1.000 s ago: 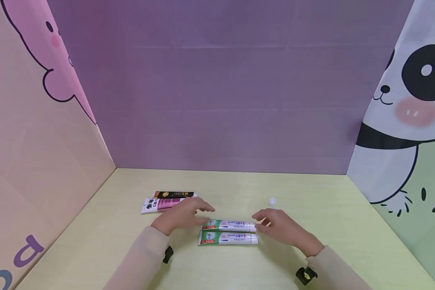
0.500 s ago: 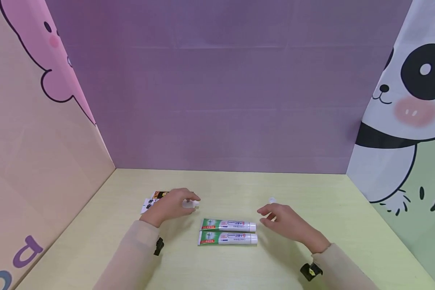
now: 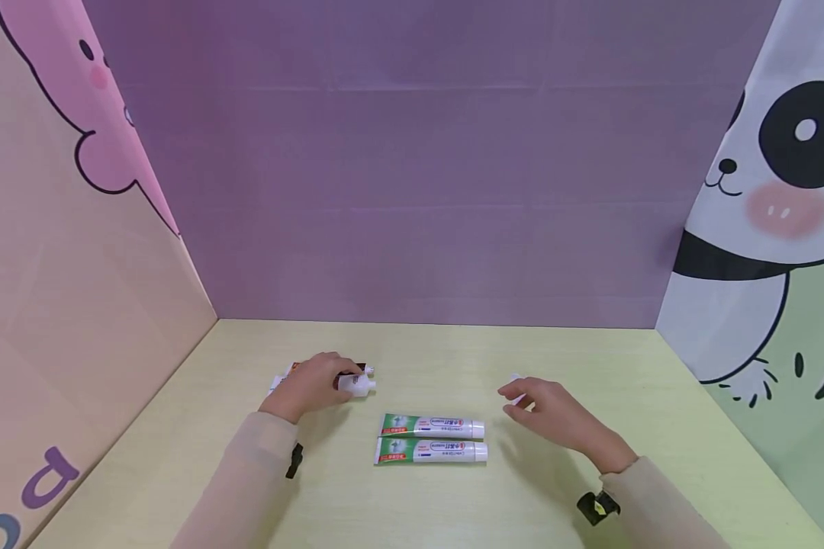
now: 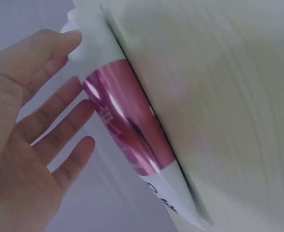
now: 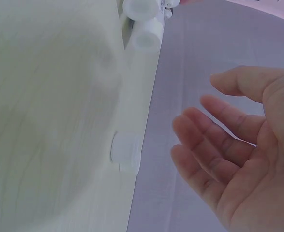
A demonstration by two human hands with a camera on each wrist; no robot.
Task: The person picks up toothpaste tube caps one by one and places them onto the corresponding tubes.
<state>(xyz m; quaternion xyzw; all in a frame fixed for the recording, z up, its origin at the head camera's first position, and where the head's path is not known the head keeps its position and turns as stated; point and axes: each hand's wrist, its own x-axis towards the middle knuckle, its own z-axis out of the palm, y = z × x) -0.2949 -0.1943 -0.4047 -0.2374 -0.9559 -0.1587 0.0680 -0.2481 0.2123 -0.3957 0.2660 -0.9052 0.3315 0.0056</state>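
Observation:
My left hand [image 3: 312, 385] is over a white-and-pink toothpaste tube [image 4: 127, 116] at the back left, its loosely bent fingers right at the tube's edge and the thumb near the white nozzle end. Behind that tube lies a black toothpaste tube [image 3: 362, 367], mostly hidden by the hand. In the middle, two green-and-white toothpaste tubes lie parallel, a rear one [image 3: 431, 427] and a front one [image 3: 431, 451], with white caps to the right. My right hand [image 3: 556, 412] hovers with relaxed fingers and nothing in them. Small white caps [image 5: 126, 150] sit on the table beyond it.
The pale table [image 3: 412, 507] is bounded by a purple back panel [image 3: 412, 168]. A pink cartoon panel [image 3: 96, 274] stands on the left side and a panda panel [image 3: 741, 320] on the right.
My left hand has moved left and back from the green-and-white tubes to the white-and-pink tube. My right hand has drawn away to the right from their caps. Those tubes have stayed put.

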